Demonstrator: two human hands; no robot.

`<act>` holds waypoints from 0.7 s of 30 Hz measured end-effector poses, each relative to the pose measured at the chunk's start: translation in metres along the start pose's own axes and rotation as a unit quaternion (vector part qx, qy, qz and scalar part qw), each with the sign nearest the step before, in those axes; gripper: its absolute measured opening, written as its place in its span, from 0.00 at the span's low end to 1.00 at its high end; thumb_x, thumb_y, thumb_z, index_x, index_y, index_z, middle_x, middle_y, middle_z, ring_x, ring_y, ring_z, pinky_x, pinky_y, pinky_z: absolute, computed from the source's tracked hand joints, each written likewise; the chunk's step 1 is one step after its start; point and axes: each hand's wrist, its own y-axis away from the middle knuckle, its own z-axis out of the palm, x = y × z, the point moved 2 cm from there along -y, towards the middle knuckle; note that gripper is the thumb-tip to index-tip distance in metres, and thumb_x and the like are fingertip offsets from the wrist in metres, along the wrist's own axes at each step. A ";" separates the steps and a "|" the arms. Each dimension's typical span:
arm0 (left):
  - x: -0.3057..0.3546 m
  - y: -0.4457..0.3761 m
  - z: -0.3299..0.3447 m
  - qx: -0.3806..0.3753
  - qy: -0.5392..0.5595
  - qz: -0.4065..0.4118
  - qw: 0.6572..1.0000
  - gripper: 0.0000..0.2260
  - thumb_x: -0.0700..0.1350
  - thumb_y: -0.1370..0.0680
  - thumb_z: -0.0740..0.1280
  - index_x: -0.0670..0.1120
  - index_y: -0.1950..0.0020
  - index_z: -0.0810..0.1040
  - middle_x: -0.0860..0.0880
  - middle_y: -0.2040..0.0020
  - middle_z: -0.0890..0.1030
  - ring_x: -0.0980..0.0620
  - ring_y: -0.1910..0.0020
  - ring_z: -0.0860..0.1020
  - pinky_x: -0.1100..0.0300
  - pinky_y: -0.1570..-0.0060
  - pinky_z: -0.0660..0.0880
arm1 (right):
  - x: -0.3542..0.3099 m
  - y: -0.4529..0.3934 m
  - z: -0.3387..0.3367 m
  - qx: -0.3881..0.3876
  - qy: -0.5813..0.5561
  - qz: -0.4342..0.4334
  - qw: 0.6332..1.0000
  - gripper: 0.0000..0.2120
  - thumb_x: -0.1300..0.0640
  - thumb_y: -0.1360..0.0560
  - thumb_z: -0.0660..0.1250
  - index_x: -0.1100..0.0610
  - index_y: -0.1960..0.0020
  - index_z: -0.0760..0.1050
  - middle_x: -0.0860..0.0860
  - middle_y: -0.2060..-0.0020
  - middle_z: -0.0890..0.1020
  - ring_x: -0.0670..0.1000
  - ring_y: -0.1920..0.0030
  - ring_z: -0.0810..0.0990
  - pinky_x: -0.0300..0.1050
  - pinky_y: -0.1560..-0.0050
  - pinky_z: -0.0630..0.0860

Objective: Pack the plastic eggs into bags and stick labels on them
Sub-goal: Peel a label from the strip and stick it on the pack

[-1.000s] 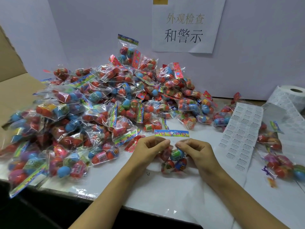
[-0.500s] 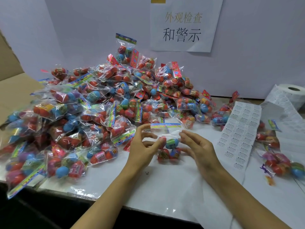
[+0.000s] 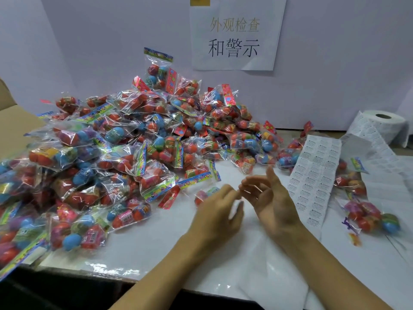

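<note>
Two hands meet over the white worktop [image 3: 143,253]. Our left hand [image 3: 218,212] has its fingers [image 3: 225,193] loosely bent, tips close to those of the right; motion blur keeps us from telling whether anything is pinched. Our right hand [image 3: 273,202] is palm-up, its fingers [image 3: 254,182] spread and relaxed, holding nothing. Just beyond the left knuckles lies one bag of eggs [image 3: 204,194], partly hidden by that hand, resting on the worktop. Left of it, the big pile of bagged eggs [image 3: 116,157] spreads from the back wall [image 3: 335,74] nearly to the front edge. Bare worktop shows between the pile and the label sheet [image 3: 315,180], which lies just right of the right hand. Further right sit more bags [image 3: 366,215] and a label roll [image 3: 384,126] against the wall. A paper sign [image 3: 237,34] hangs above.
</note>
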 end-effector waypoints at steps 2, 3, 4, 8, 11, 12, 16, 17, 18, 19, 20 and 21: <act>0.016 0.000 0.020 -0.108 0.003 -0.062 0.992 0.09 0.46 0.19 0.67 0.40 0.52 0.79 0.43 0.51 0.78 0.38 0.58 0.80 0.47 0.63 0.74 | -0.008 0.000 -0.005 -0.001 -0.025 -0.010 1.000 0.24 0.39 0.27 0.65 0.59 0.62 0.85 0.56 0.63 0.85 0.53 0.59 0.84 0.46 0.53 0.83; 0.021 -0.002 0.029 -0.152 -0.018 -0.099 0.983 0.13 0.51 0.18 0.64 0.41 0.51 0.78 0.45 0.48 0.76 0.38 0.56 0.79 0.47 0.62 0.74 | -0.013 -0.001 -0.009 0.002 -0.032 -0.024 0.999 0.25 0.38 0.25 0.64 0.58 0.62 0.85 0.55 0.63 0.85 0.52 0.59 0.84 0.47 0.51 0.83; 0.026 -0.005 0.036 -0.184 -0.041 -0.130 0.973 0.16 0.55 0.17 0.61 0.42 0.53 0.75 0.46 0.48 0.72 0.39 0.57 0.78 0.47 0.62 0.72 | -0.018 -0.001 -0.013 0.008 -0.038 -0.040 0.998 0.25 0.37 0.25 0.64 0.57 0.62 0.85 0.54 0.62 0.85 0.52 0.58 0.84 0.47 0.49 0.83; 0.033 -0.024 0.045 -0.243 -0.054 -0.184 0.951 0.24 0.61 0.17 0.57 0.44 0.62 0.67 0.44 0.44 0.66 0.41 0.66 0.70 0.52 0.65 0.63 | -0.034 -0.003 -0.026 0.060 -0.067 -0.078 0.993 0.26 0.35 0.26 0.64 0.56 0.62 0.85 0.53 0.62 0.85 0.51 0.58 0.85 0.48 0.50 0.83; 0.038 -0.031 0.051 -0.302 -0.072 -0.172 0.935 0.26 0.64 0.19 0.61 0.41 0.59 0.73 0.40 0.34 0.65 0.39 0.58 0.73 0.53 0.60 0.64 | -0.045 -0.004 -0.034 0.094 -0.084 -0.099 0.987 0.28 0.33 0.23 0.62 0.56 0.62 0.84 0.52 0.62 0.85 0.51 0.59 0.84 0.47 0.51 0.82; 0.041 -0.031 0.055 -0.328 -0.076 -0.164 0.927 0.26 0.64 0.20 0.63 0.39 0.54 0.76 0.40 0.32 0.64 0.40 0.56 0.72 0.52 0.58 0.65 | -0.049 -0.004 -0.037 0.104 -0.095 -0.107 0.984 0.28 0.33 0.23 0.62 0.56 0.62 0.84 0.52 0.62 0.84 0.52 0.59 0.84 0.47 0.50 0.81; 0.050 -0.033 0.063 -0.353 -0.019 -0.191 0.916 0.24 0.61 0.23 0.72 0.40 0.50 0.75 0.43 0.35 0.65 0.44 0.54 0.69 0.52 0.56 0.69 | -0.060 -0.002 -0.046 0.135 -0.104 -0.132 0.977 0.29 0.32 0.23 0.61 0.56 0.60 0.84 0.52 0.61 0.84 0.52 0.58 0.83 0.46 0.50 0.80; 0.050 -0.036 0.062 -0.353 -0.002 -0.201 0.914 0.22 0.59 0.24 0.73 0.40 0.50 0.74 0.44 0.38 0.66 0.45 0.52 0.69 0.51 0.55 0.71 | -0.060 -0.002 -0.047 0.140 -0.098 -0.135 0.976 0.29 0.32 0.23 0.61 0.56 0.59 0.84 0.52 0.61 0.84 0.52 0.58 0.83 0.46 0.51 0.80; 0.049 -0.038 0.061 -0.358 0.016 -0.207 0.910 0.21 0.57 0.23 0.74 0.40 0.48 0.75 0.44 0.41 0.66 0.46 0.50 0.69 0.51 0.52 0.72 | -0.061 -0.002 -0.048 0.141 -0.095 -0.138 0.976 0.29 0.32 0.23 0.61 0.56 0.59 0.84 0.52 0.61 0.84 0.52 0.58 0.83 0.46 0.51 0.80; 0.047 -0.040 0.061 -0.368 0.035 -0.212 0.905 0.19 0.55 0.23 0.74 0.39 0.46 0.76 0.44 0.43 0.67 0.46 0.48 0.69 0.51 0.49 0.72 | -0.061 -0.002 -0.048 0.141 -0.090 -0.138 0.976 0.29 0.32 0.23 0.61 0.56 0.59 0.84 0.51 0.61 0.84 0.51 0.58 0.83 0.45 0.52 0.80; 0.046 -0.042 0.061 -0.376 0.052 -0.217 0.899 0.18 0.53 0.23 0.74 0.39 0.45 0.78 0.43 0.43 0.69 0.45 0.45 0.70 0.52 0.47 0.72 | -0.061 -0.002 -0.047 0.139 -0.082 -0.137 0.977 0.29 0.32 0.22 0.60 0.56 0.60 0.83 0.51 0.61 0.84 0.51 0.59 0.83 0.45 0.53 0.80; 0.045 -0.043 0.061 -0.382 0.066 -0.225 0.894 0.17 0.51 0.23 0.74 0.39 0.45 0.79 0.42 0.42 0.71 0.44 0.42 0.71 0.52 0.45 0.72 | -0.062 -0.001 -0.046 0.133 -0.066 -0.136 0.980 0.28 0.33 0.22 0.60 0.55 0.60 0.84 0.51 0.62 0.84 0.51 0.59 0.83 0.45 0.53 0.80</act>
